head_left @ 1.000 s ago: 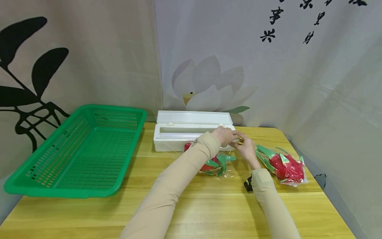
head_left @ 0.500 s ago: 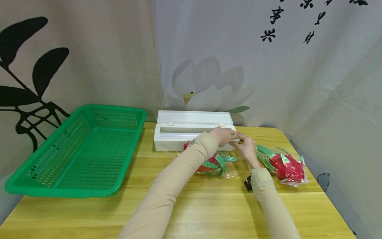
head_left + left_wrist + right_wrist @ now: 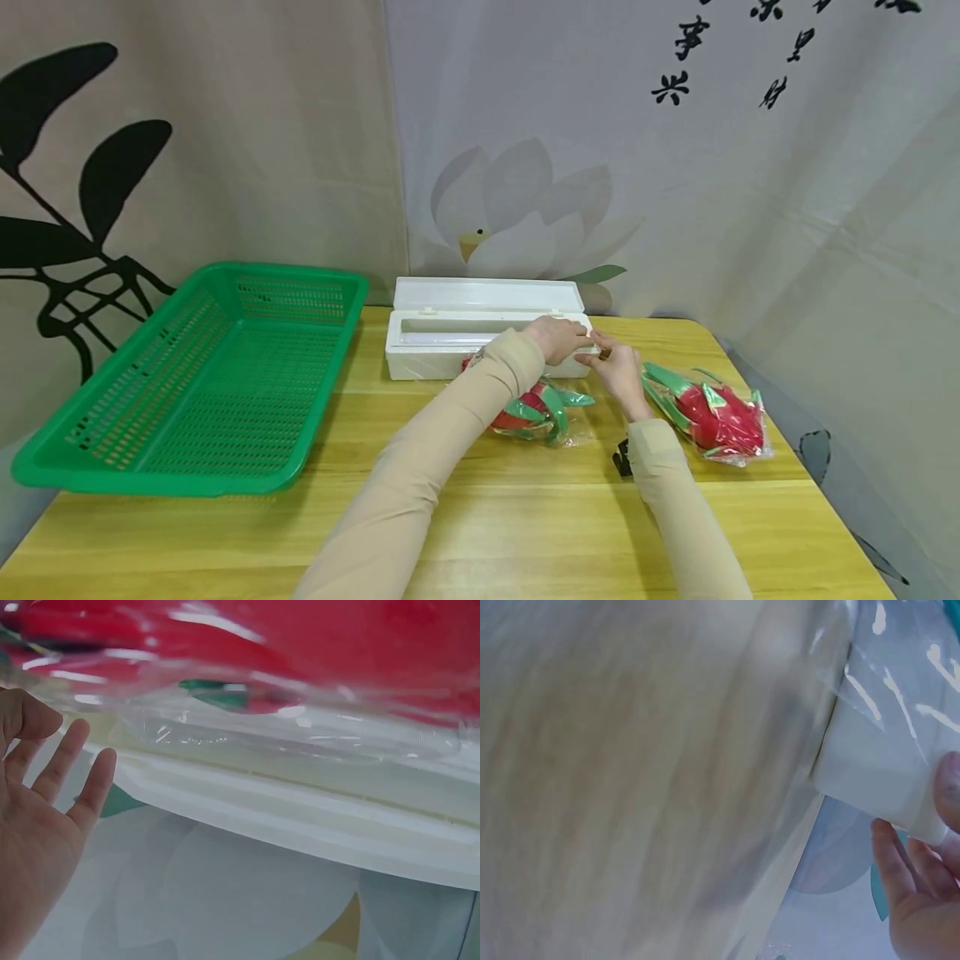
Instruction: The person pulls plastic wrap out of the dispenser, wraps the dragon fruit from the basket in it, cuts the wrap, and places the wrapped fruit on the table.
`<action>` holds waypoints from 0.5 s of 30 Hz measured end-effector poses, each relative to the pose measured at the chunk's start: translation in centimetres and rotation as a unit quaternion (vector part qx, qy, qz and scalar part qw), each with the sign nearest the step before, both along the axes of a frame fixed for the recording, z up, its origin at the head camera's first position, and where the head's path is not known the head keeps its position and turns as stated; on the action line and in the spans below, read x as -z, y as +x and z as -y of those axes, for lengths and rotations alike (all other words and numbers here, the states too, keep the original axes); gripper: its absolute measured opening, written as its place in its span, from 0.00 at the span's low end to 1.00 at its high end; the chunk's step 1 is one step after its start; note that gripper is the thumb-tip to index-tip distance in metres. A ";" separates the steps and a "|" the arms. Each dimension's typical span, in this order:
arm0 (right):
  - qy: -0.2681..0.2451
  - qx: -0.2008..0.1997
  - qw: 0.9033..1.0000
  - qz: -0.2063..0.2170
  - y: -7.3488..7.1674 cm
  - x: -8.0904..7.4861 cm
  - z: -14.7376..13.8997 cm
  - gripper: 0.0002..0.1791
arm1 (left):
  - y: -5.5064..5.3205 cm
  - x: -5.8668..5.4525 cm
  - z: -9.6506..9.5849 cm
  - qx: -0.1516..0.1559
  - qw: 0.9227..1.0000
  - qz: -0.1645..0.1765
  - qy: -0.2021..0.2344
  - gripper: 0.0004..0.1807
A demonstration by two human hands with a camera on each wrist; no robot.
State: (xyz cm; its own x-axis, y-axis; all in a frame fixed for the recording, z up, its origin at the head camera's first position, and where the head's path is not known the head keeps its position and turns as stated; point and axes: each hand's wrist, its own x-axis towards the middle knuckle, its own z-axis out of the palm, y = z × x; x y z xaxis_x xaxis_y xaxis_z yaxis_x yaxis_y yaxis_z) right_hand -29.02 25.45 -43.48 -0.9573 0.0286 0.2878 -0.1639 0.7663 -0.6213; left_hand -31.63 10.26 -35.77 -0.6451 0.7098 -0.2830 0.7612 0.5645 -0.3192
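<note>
A white cling film dispenser [image 3: 423,364] stands at the back of the table, lid raised. My left hand [image 3: 558,340] reaches across to its right end, several fingers extended and apart in the left wrist view; whether thumb and index finger pinch anything, I cannot tell. My right hand [image 3: 617,371] grips the dispenser's right corner, its thumb [image 3: 949,791] on the front. A red dragon fruit [image 3: 534,404] with green tips lies before the dispenser, partly hidden by my left sleeve. Clear film [image 3: 300,742] runs between fruit and dispenser.
Another film-wrapped dragon fruit [image 3: 720,421] lies right of my right hand. A large green plastic basket [image 3: 292,442] takes up the table's left side. Behind everything hangs a printed cloth [image 3: 525,100]. A small black piece [image 3: 622,458] shows by my right cuff.
My left hand and forearm have shifted slightly left along the dispenser. The right hand stays at the dispenser's corner, nearly still.
</note>
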 end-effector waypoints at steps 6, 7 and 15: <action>-0.010 -0.001 1.000 0.010 -0.2 -0.1 0.1 0.31 | -0.3 -0.1 1.1 0.004 1.000 0.011 0.026 0.27; -0.010 -0.002 1.000 0.010 -0.2 -0.2 0.1 0.31 | -0.3 -0.2 1.4 0.001 0.999 0.014 0.033 0.26; -0.015 0.000 1.000 0.009 -0.2 -0.2 0.0 0.32 | -0.7 0.1 4.5 -0.013 0.995 0.061 0.074 0.29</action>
